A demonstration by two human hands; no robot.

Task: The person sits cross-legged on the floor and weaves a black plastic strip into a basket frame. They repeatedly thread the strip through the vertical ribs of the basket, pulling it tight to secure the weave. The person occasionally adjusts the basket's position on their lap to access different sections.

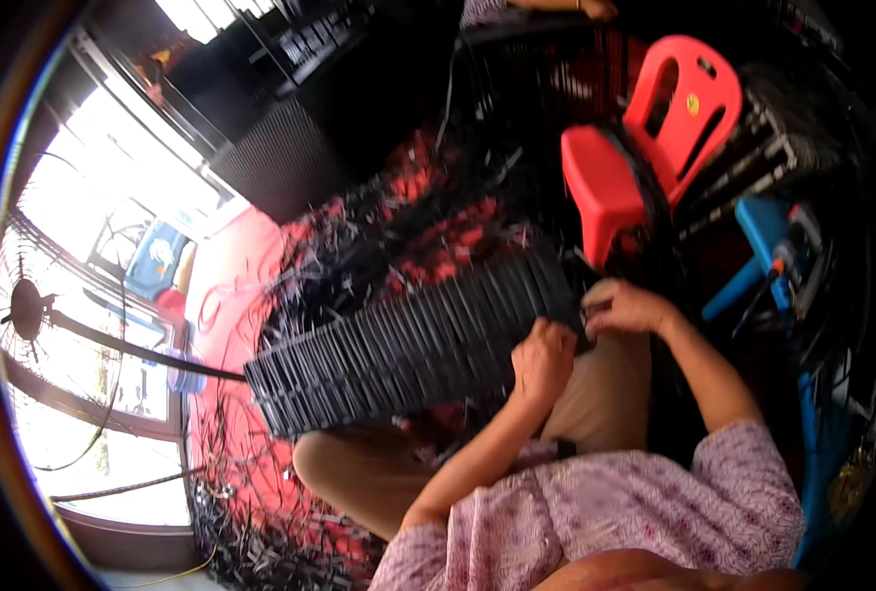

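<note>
A long black ribbed piece, seemingly woven from flat plastic strips (398, 340), lies slanted across my lap, its right end higher than its left. My left hand (544, 362) is closed in a fist at the front edge near that right end. Just past the end corner, my right hand (623, 307) bends its fingers in a pinch close to the piece. Whatever thin thing either hand grips is hidden by the fingers. My knees in tan trousers (595, 389) show beneath and beside the piece.
Loose black strips (310, 261) litter the red floor (236, 266). A red plastic chair (610, 182) stands ahead to the right, with a blue stand (763, 231) beside it. A fan (29, 310) is at the far left. Dark woven panels (280, 158) stand beyond, near another person's arm (581, 8).
</note>
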